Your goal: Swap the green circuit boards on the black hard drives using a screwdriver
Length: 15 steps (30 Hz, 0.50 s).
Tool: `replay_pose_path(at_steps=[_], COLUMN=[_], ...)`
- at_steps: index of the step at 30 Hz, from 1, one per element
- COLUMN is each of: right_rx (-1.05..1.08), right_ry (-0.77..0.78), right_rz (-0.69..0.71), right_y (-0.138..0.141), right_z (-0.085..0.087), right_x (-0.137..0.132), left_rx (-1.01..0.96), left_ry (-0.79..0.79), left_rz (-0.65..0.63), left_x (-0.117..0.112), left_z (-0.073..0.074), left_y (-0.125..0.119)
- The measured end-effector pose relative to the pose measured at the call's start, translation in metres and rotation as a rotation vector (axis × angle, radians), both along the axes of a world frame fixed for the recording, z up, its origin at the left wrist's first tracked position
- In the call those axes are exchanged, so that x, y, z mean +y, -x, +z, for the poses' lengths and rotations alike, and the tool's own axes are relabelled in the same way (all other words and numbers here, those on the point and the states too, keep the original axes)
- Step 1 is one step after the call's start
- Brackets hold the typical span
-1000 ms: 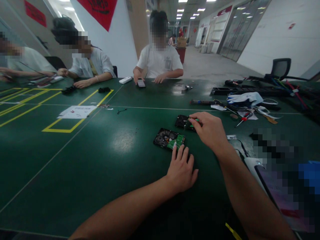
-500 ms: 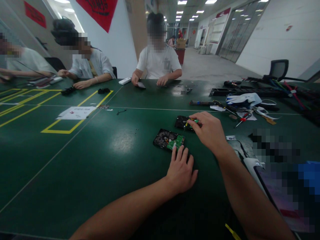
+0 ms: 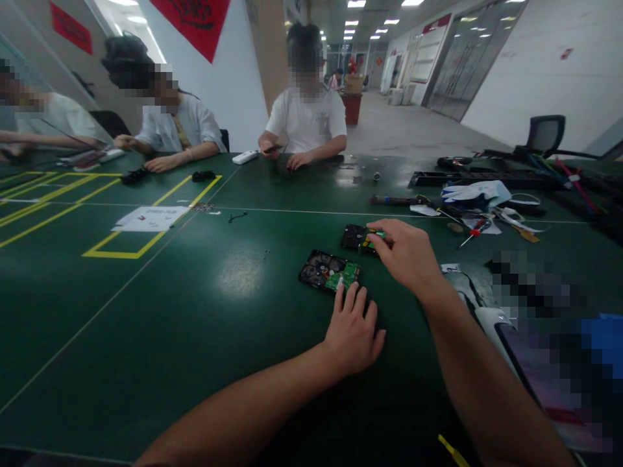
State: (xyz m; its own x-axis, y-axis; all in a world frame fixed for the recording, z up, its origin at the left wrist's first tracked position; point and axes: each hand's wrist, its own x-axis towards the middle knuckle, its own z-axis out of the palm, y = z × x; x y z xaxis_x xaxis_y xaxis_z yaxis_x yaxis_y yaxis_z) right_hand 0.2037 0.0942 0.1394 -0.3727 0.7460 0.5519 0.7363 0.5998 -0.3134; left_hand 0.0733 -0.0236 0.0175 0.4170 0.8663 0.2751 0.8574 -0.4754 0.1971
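Note:
My left hand [image 3: 353, 331] lies on the table with its fingers spread, the foremost fingertips at the near edge of a hard drive [image 3: 318, 269]. That drive lies flat, its black casing and green circuit board facing up. Beyond it, a second hard drive [image 3: 351, 237] also lies flat, partly covered by my right hand [image 3: 406, 253]. The thumb and forefinger of my right hand are pinched on a small yellow tool [image 3: 370, 239] over this drive's board. The tool's exact kind is hard to make out, since the fingers cover most of it.
To the right lie a red-handled screwdriver [image 3: 474, 231], white gloves [image 3: 477, 193] and a dark rod [image 3: 394, 200]. Tiny screws [image 3: 267, 253] sit left of the drives. A paper sheet [image 3: 150, 218] lies beside yellow tape [image 3: 114, 255]. Several people sit across the table.
The yellow tool has shifted slightly in my right fingers, while my left hand and both drives stay in place. The person opposite has moved their hands left.

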Motion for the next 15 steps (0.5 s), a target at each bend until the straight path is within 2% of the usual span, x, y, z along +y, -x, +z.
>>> replay_pose_path(at_steps=[6,15], right_rx=[-0.01,-0.008], right_ry=[-0.011,0.043], right_rz=[-0.03,0.005], right_y=[-0.0002,0.0004], right_z=[0.0013,0.0033], right_x=[-0.0003,-0.0024], left_rx=[0.007,0.011], left_ry=[0.01,0.018], left_rz=[0.001,0.001], left_x=[-0.0003,0.0], left_z=[0.0,-0.0009], left_y=[0.0005,-0.0003])
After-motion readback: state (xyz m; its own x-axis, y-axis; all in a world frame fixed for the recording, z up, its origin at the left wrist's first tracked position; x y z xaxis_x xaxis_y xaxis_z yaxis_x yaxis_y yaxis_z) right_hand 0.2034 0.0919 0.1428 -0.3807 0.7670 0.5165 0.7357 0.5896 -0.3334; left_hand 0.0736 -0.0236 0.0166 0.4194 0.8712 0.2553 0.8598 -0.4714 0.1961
